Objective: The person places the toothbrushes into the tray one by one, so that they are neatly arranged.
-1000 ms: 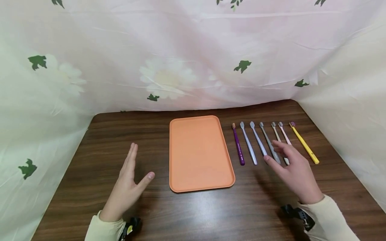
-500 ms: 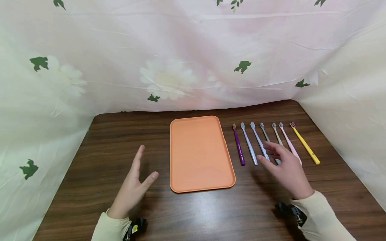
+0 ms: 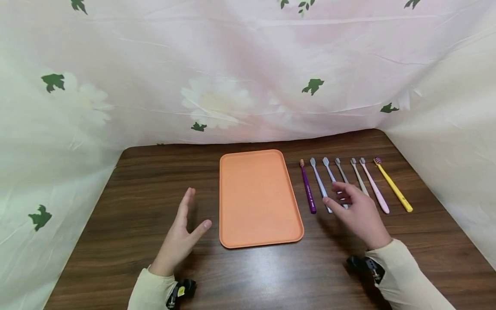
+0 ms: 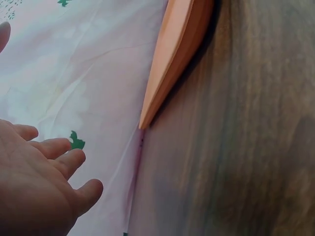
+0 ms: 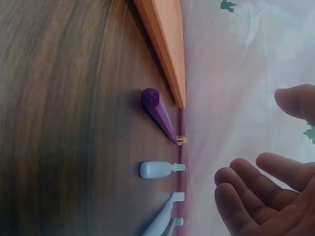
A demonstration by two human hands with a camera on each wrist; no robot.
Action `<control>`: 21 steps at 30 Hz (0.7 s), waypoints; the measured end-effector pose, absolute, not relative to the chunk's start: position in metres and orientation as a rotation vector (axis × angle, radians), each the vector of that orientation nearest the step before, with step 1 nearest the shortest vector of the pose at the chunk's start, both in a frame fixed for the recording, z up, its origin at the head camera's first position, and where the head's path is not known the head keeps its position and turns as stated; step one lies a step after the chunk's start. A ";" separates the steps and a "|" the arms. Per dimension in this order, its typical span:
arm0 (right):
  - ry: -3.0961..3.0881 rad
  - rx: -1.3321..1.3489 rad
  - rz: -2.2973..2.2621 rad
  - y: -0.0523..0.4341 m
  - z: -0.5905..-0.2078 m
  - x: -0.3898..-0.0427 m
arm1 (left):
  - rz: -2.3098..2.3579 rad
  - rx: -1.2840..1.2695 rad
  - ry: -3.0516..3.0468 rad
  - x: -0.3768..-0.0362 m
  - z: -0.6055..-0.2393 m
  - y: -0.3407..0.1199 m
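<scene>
Several toothbrushes lie side by side to the right of an orange tray (image 3: pixel 259 198). From left to right come a purple toothbrush (image 3: pixel 308 187), two light blue ones, a grey toothbrush (image 3: pixel 342 169), a pale grey-green one, a pink toothbrush (image 3: pixel 374 186) and a yellow toothbrush (image 3: pixel 393 185). My right hand (image 3: pixel 360 215) hovers over the handles of the middle toothbrushes, fingers loosely bent, holding nothing. My left hand (image 3: pixel 177 241) is raised left of the tray, thumb apart from the fingers, with nothing in it. In the right wrist view the purple toothbrush (image 5: pixel 157 110) lies apart from the hand.
A dark wood table (image 3: pixel 162 172) bears the tray and toothbrushes. Floral cloth (image 3: pixel 248 77) hangs behind the table and along both sides. A black strap device sits on each wrist.
My right hand has moved left across the toothbrushes, uncovering the pink handle. My left hand has drifted right, closer to the tray. The tray and toothbrushes stay in place.
</scene>
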State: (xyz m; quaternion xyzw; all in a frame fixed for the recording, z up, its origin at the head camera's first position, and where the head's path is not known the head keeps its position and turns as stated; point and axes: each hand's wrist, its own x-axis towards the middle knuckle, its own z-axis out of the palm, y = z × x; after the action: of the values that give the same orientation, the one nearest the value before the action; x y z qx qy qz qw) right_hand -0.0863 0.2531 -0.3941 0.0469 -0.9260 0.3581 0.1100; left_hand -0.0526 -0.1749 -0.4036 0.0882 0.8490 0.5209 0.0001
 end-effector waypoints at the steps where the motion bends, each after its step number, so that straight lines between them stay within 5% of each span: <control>1: -2.725 0.133 1.052 0.253 -0.394 -0.087 | 1.634 0.273 2.667 -0.053 -0.404 -0.174; 21: -2.830 0.084 1.017 0.249 -0.400 -0.102 | 1.695 0.205 2.475 -0.062 -0.415 -0.161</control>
State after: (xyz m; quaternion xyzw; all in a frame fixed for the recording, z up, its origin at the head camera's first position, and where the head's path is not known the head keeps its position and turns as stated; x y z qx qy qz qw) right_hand -0.1017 0.2492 -0.4000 0.0279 -0.9386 0.3373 0.0666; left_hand -0.0622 -0.1614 -0.4150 0.0680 0.8213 0.5624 0.0672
